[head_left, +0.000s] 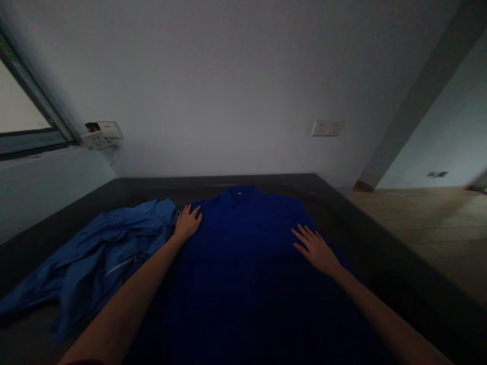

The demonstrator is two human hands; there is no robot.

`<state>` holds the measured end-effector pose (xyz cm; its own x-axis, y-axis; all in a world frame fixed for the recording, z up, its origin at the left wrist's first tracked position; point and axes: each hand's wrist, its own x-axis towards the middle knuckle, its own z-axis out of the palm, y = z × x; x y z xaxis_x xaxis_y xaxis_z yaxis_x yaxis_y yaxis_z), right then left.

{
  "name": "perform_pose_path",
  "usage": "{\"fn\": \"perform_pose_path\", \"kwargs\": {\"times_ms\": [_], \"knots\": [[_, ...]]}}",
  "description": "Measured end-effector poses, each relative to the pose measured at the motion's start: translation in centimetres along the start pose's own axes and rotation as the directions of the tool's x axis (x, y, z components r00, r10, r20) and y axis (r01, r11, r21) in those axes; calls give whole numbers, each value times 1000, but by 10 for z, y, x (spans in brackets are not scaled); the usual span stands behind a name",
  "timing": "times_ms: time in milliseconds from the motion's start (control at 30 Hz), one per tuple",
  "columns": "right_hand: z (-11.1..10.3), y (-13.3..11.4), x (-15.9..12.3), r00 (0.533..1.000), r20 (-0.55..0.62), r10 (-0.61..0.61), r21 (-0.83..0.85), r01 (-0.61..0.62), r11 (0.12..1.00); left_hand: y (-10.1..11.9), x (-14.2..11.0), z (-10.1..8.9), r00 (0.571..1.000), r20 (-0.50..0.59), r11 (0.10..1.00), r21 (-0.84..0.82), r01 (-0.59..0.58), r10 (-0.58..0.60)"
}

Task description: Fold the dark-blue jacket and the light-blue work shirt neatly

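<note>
A dark blue collared shirt lies spread out on a dark table, its collar toward the wall. My left hand rests on the shirt's left shoulder edge, fingers apart. Over on the other side, my right hand lies flat near the right side of the shirt with its fingers spread. Neither hand grips the cloth. Left of my left hand is a crumpled lighter blue garment with a pale strip on it. The lower part of the shirt is too dark to make out.
The table's far edge runs along a plain wall. A double wall socket is at right, and a socket with a power strip at left below a window. Beyond the table's right edge lies a tiled floor.
</note>
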<state>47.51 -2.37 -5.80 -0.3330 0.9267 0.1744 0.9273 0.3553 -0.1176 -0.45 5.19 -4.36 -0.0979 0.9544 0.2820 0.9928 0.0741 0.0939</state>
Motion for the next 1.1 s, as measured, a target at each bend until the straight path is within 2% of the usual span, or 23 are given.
{"fn": "perform_pose_path", "kwargs": {"times_ms": [100,167,333,467,533,633,733,867,1000,1100], "knots": [[-1,0,1,1000,8,3,9,-3,1000,11,-14,-15,996,-78,999,-13,-53,52],[-1,1,0,1000,3,-1,24,1,1000,19,-28,-23,991,-87,994,-24,-105,102],[-7,-4,-2,994,-96,-55,22,58,998,30,-76,-24,975,10,973,-61,-222,223],[-16,-26,-2,982,-169,-83,3,85,996,32,-100,-20,965,103,970,-76,-232,240],[-18,-42,-1,986,-137,-97,21,101,995,33,-104,-20,966,112,972,-61,-228,234],[-14,-57,-1,992,-30,-120,45,121,992,35,-103,-23,967,115,974,-51,-221,226],[-6,-58,-3,995,45,-93,25,92,995,35,-103,-23,970,106,975,-58,-215,220],[1,-52,-5,995,67,-68,2,68,998,34,-104,-22,971,95,973,-93,-212,220],[-2,-52,-4,996,62,-62,11,62,998,36,-104,-25,977,-20,954,-211,-212,213],[-5,-53,-3,996,72,-48,51,44,998,36,-108,-36,975,-117,942,-260,-212,187]]}}
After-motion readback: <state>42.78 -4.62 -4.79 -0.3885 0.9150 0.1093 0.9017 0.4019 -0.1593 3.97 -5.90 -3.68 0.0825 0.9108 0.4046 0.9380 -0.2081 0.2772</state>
